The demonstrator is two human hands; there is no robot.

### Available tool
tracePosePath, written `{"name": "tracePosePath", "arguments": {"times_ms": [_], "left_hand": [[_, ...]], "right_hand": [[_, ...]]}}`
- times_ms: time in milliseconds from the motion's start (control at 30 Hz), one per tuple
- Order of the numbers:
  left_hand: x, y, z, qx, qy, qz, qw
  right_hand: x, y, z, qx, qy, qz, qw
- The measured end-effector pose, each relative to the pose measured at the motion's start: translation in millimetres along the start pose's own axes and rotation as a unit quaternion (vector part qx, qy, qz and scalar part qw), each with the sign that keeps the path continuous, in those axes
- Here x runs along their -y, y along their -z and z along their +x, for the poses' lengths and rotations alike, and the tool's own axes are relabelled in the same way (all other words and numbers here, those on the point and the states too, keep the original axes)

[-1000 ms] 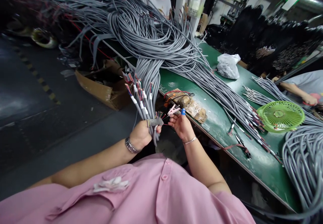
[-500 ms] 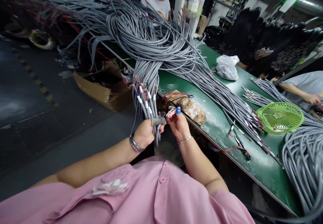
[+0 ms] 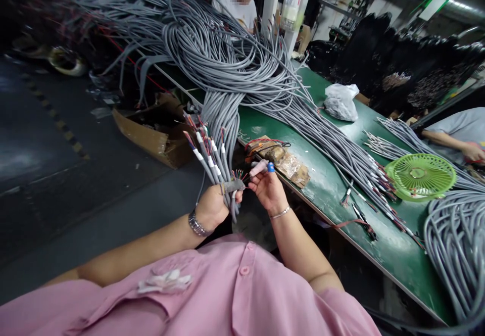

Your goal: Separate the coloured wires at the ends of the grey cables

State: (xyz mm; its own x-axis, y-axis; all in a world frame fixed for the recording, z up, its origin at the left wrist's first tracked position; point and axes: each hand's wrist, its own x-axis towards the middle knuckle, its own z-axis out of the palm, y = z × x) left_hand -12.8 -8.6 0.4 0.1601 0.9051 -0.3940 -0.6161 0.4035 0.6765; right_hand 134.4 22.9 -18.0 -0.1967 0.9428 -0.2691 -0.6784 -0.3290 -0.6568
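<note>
My left hand (image 3: pixel 215 205) is wrapped around a bundle of grey cables (image 3: pixel 214 161), with a grey covering on one finger. White bands and bare coloured wires show at the cables' upper ends. Beside that covered finger, thin coloured wires (image 3: pixel 239 175) fan out toward the other hand. My right hand (image 3: pixel 270 189) is close to these wires, its fingers curled. It has a blue cover on the thumb and a pale wrapping on a finger; whatever lies between the fingertips is too small to make out.
A wood block with wrapped tape (image 3: pixel 297 170) lies at the edge of the green table (image 3: pixel 322 204). Long grey cables (image 3: pixel 223 58) are heaped across it. A green fan (image 3: pixel 420 175) stands at right, a cardboard box (image 3: pixel 142 133) at left. Two other people work nearby.
My left hand and the cable bundle have shifted slightly left, and the wire ends have tilted left. My right hand has moved slightly right, widening the gap between the hands.
</note>
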Motion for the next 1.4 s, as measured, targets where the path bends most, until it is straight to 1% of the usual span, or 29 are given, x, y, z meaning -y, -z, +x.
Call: {"name": "tracePosePath", "arguments": {"times_ms": [167,267,300,333,367,433,500,667,767,900,1000,1133,1267,1333,1400], "left_hand": [[-1,-6.0,-2,-0.022,-0.017,-0.019,0.999],[1,-8.5,0,-0.018,-0.026,-0.013,0.999],[2,-8.8,2,-0.014,-0.027,-0.011,0.999],[3,-9.1,3,-0.014,-0.029,-0.011,0.999],[4,-9.1,4,-0.015,-0.029,-0.011,0.999],[7,-8.9,7,-0.022,-0.030,-0.009,0.999],[9,-8.5,9,-0.026,-0.033,-0.003,0.999],[11,-8.1,11,-0.033,-0.036,0.003,0.999],[11,-8.4,11,-0.039,-0.038,0.009,0.998],[10,-6.9,8,-0.034,-0.039,0.009,0.999],[10,-2.6,6,-0.040,-0.040,0.014,0.998],[14,5.2,3,-0.054,-0.055,0.015,0.997],[18,10.6,3,-0.054,-0.069,0.026,0.996],[19,12.6,3,-0.058,-0.069,0.030,0.996],[21,15.0,2,-0.056,-0.066,0.034,0.996]], "right_hand": [[-4,-1,-1,-0.022,0.078,-0.047,0.996],[-11,5,3,-0.055,0.154,-0.114,0.980],[-13,6,5,-0.064,0.172,-0.130,0.974],[-14,8,6,-0.065,0.175,-0.134,0.973],[-14,8,8,-0.057,0.160,-0.124,0.978],[-12,7,10,-0.030,0.106,-0.080,0.991],[-10,4,12,-0.016,0.069,-0.034,0.997],[-10,-2,16,-0.039,0.077,0.029,0.996],[-12,-2,16,-0.035,0.072,0.028,0.996],[-15,4,10,-0.027,0.047,0.020,0.998],[-19,12,0,-0.004,0.041,-0.006,0.999],[-24,19,-20,0.036,0.064,-0.110,0.991],[-23,11,-33,0.029,0.112,-0.223,0.968],[-22,7,-34,0.022,0.124,-0.240,0.963],[-22,7,-32,0.020,0.117,-0.225,0.967]]}}
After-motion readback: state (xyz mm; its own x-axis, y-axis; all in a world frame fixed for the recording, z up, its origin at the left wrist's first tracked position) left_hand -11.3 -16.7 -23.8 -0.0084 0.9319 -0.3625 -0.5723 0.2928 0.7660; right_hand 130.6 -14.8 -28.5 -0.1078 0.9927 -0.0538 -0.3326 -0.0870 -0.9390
